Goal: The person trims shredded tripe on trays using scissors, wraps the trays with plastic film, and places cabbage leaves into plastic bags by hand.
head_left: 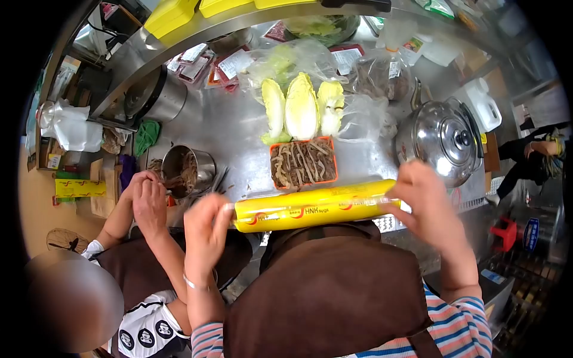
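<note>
Yellow roll, in the head view, lies crosswise in front of the apron, at the near edge of the metal table and just on the near side of an orange tray. Its wrapper repeats a red swoosh beside dark lettering that reads "HNK" and, less surely, "suga"; the smaller characters are too fine to read. The left hand has its fingers closed on one end of the roll, and the right hand, somewhat blurred, pinches the other end.

The orange tray holds brown strips, with pale leafy cabbage just beyond it on clear plastic. Farther back, red packets carry white labels with print too small to read. A bag of brown food also bears a white label. A lidded metal kettle stands to the right, near a white jug.

On the left, a co-worker's hands are together beside a metal pot. A yellow box shows similar red marks. At far right, a blue sign has white characters that cannot be made out.
</note>
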`<state>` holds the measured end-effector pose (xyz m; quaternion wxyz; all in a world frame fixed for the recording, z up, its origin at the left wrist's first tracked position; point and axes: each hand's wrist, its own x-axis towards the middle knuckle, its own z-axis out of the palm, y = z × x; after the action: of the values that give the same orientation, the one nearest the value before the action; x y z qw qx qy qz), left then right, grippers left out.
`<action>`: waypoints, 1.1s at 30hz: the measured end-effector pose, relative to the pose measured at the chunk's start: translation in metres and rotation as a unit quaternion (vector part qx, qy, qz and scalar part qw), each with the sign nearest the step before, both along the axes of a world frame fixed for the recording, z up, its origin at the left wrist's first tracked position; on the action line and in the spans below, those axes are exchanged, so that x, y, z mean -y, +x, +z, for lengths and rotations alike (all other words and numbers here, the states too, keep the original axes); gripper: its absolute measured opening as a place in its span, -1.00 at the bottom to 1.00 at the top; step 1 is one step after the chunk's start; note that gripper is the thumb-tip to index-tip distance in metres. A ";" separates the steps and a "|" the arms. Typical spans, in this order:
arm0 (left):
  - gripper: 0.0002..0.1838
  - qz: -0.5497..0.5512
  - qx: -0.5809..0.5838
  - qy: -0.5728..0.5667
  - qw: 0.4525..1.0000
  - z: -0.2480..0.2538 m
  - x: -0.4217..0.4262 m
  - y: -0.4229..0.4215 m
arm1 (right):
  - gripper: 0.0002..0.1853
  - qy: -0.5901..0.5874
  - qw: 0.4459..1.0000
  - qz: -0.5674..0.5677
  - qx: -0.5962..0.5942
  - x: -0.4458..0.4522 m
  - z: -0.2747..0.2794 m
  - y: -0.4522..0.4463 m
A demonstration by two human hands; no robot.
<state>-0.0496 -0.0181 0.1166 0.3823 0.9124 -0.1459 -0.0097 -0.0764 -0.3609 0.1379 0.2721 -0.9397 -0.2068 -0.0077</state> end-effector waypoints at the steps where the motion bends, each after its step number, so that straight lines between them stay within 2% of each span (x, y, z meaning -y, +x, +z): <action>1: -0.86 0.005 -0.011 -0.043 0.999 -0.008 -0.002 0.017 | -0.76 -0.056 0.998 0.003 0.035 0.002 -0.001 0.016; 3: -0.77 -0.044 -0.059 -0.163 0.984 -0.011 -0.001 0.050 | -0.83 0.050 0.987 0.028 0.149 -0.004 -0.019 0.053; 5: -0.68 -0.034 -0.138 -0.184 0.973 -0.023 0.007 0.079 | -0.89 0.234 0.971 -0.051 -0.008 -0.005 -0.078 0.088; 7: -0.67 -0.014 -0.149 -0.183 0.972 -0.062 0.007 0.112 | -0.84 0.412 0.884 -0.120 -0.186 -0.011 -0.138 0.117; 8: -0.65 0.003 -0.162 -0.179 0.970 -0.094 0.005 0.129 | -0.84 0.378 0.897 -0.148 -0.176 -0.017 -0.162 0.129; 9: -0.68 -0.030 -0.002 -0.132 0.991 -0.138 0.003 0.144 | -0.83 0.343 0.908 -0.175 -0.167 -0.024 -0.180 0.139; 10: -0.73 -0.025 0.033 -0.158 0.987 -0.159 0.010 0.149 | -0.83 0.341 0.908 -0.175 -0.168 -0.031 -0.193 0.143; 11: -0.76 0.037 -0.166 -0.295 0.940 -0.184 0.015 0.147 | -0.84 0.311 0.910 -0.208 -0.179 -0.038 -0.203 0.145; 12: -0.75 0.073 -0.203 -0.241 0.946 -0.202 0.016 0.147 | -0.84 0.279 0.910 -0.241 -0.190 -0.043 -0.208 0.147; 13: -0.73 0.109 -0.241 -0.186 0.946 -0.211 0.018 0.145 | -0.84 0.277 0.910 -0.241 -0.191 -0.047 -0.203 0.145; 15: -0.73 0.111 -0.235 -0.200 0.945 -0.221 0.022 0.137 | -0.84 0.184 0.936 -0.236 -0.185 -0.053 -0.194 0.138; 16: -0.72 0.113 -0.228 -0.210 0.944 -0.222 0.025 0.132 | -0.80 0.105 0.958 -0.227 -0.139 -0.053 -0.207 0.137; 17: -0.72 0.115 -0.232 -0.211 0.943 -0.222 0.025 0.127 | -0.80 0.103 0.958 -0.226 -0.143 -0.052 -0.210 0.133; 19: -0.73 0.089 -0.125 -0.058 0.986 -0.197 0.032 0.116 | -0.77 0.013 0.973 -0.197 -0.123 -0.052 -0.203 0.126; 20: -0.74 0.083 -0.125 -0.055 0.987 -0.195 0.034 0.110 | -0.77 0.012 0.973 -0.196 -0.124 -0.051 -0.199 0.121; 22: -0.74 0.072 -0.124 -0.093 0.985 -0.203 0.038 0.103 | -0.80 0.100 0.950 -0.211 -0.206 -0.047 -0.194 0.111; 23: -0.73 0.062 -0.123 -0.130 0.982 -0.206 0.040 0.101 | -0.80 0.098 0.950 -0.213 -0.207 -0.044 -0.195 0.107; 25: -0.73 0.067 -0.148 -0.110 0.981 -0.211 0.038 0.103 | -0.80 0.176 0.929 -0.235 -0.228 -0.040 -0.198 0.099; 26: -0.74 0.069 -0.152 -0.157 0.973 -0.215 0.037 0.103 | -0.80 0.174 0.928 -0.238 -0.229 -0.038 -0.198 0.097; 27: -0.74 0.070 -0.154 -0.204 0.964 -0.213 0.039 0.104 | -0.80 0.235 0.908 -0.247 -0.242 -0.037 -0.195 0.097; 28: -0.76 0.083 -0.207 -0.280 0.934 -0.207 0.044 0.104 | -0.80 0.296 0.885 -0.254 -0.252 -0.036 -0.193 0.098; 29: -0.76 0.079 -0.207 -0.281 0.934 -0.207 0.046 0.104 | -0.80 0.296 0.885 -0.258 -0.249 -0.036 -0.193 0.099; 31: -0.75 0.094 -0.247 -0.321 0.909 -0.206 0.048 0.105 | -0.79 0.376 0.836 -0.272 -0.293 -0.038 -0.198 0.102; 33: -0.74 0.087 -0.228 -0.296 0.924 -0.215 0.049 0.103 | -0.79 0.400 0.819 -0.275 -0.305 -0.039 -0.203 0.104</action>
<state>0.0531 -0.0673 -0.0985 0.6571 0.7401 0.0288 -0.1404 0.0278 -0.3215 -0.0648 0.6598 -0.7202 0.1753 0.1232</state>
